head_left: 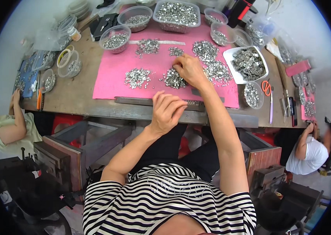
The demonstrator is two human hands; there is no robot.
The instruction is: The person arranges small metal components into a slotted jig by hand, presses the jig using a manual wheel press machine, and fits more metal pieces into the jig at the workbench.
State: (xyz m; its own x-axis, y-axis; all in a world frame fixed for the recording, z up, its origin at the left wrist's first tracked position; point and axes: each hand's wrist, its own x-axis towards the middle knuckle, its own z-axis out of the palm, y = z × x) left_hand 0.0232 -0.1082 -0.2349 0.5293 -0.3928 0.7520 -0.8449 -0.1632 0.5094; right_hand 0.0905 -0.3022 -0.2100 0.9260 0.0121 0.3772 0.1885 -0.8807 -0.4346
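My right hand (190,71) reaches over a pink mat (108,84), fingers bent and pressed together at the edge of a pile of small silver metal pieces (174,79). What its fingertips hold, if anything, is hidden. Closer to me, my left hand (167,113) is above the front edge of the bench, thumb and fingers drawn together; I cannot make out anything in them. Below and beside both hands, a long metal bar (134,100) with a row of small pieces (191,103) lies along the mat's front edge.
More piles of metal pieces (137,78) lie on the mat. A white tray (266,64), a clear tub (253,95) and orange-handled scissors (266,87) stand or lie to the right. Tubs (115,39) line the back. People sit at left (10,125) and right (308,152).
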